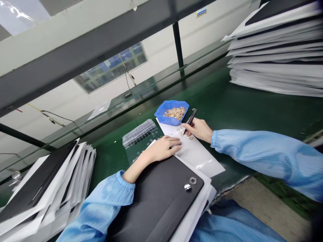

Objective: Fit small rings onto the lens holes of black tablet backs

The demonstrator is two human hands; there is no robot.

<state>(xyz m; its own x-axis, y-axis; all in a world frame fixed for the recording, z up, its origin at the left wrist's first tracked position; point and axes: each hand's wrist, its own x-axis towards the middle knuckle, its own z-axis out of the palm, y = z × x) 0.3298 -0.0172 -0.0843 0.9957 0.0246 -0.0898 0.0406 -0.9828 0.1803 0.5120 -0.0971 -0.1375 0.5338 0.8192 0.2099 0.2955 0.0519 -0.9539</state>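
My right hand (199,129) is closed around black tweezers (190,119), whose tip points down at several small ring-shaped parts (182,131) scattered on a white sheet (199,158). My left hand (164,148) rests palm down with its fingers flat on the edge of the same sheet, just beyond a black panel (161,198) that carries two round metal fittings (190,184). A blue tray (171,112) full of the same tan rings stands just behind the sheet.
A clear bag of small dark rings (140,136) lies left of the tray on the green bench (232,107). Stacks of black panels with white sheets stand at far right (277,50) and near left (42,191). A grey shelf beam (101,43) runs overhead.
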